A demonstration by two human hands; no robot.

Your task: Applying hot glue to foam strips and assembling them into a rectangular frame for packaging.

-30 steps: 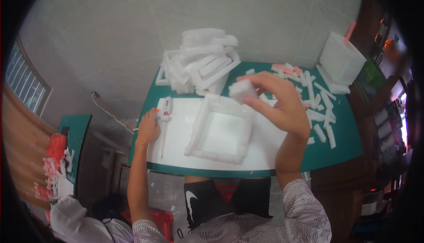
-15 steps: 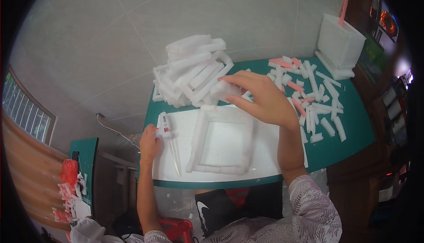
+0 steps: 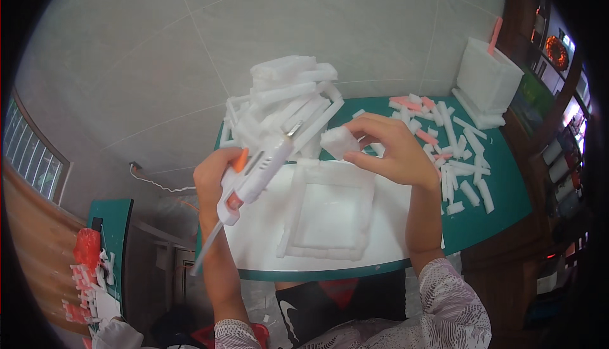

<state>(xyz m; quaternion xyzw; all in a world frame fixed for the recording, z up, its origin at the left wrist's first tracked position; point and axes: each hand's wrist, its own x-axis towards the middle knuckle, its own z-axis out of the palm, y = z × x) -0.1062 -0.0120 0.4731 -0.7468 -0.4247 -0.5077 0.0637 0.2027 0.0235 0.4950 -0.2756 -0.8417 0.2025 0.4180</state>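
A white hot glue gun (image 3: 257, 170) is lifted above the left part of the table, with my left hand (image 3: 216, 174) closed round it. Its metal nozzle points up and away, near its orange trigger, and a glue stick trails from its rear. In my right hand (image 3: 396, 152), a white foam block (image 3: 339, 142) is pinched between thumb and fingers. Below and between the hands, a square white foam frame (image 3: 288, 222) lies flat on a white board (image 3: 250, 241).
Behind the frame rises a heap of white foam frames (image 3: 282, 98). White and pink foam strips (image 3: 449, 121) scatter over the green table (image 3: 501, 190) at right. A white foam box (image 3: 488, 76) stands at the far right corner. Another green table (image 3: 111, 222) is at left.
My left hand has picked the glue gun up off the board and brought it up toward the middle. The right hand keeps the foam block, shifted slightly right and tilted.
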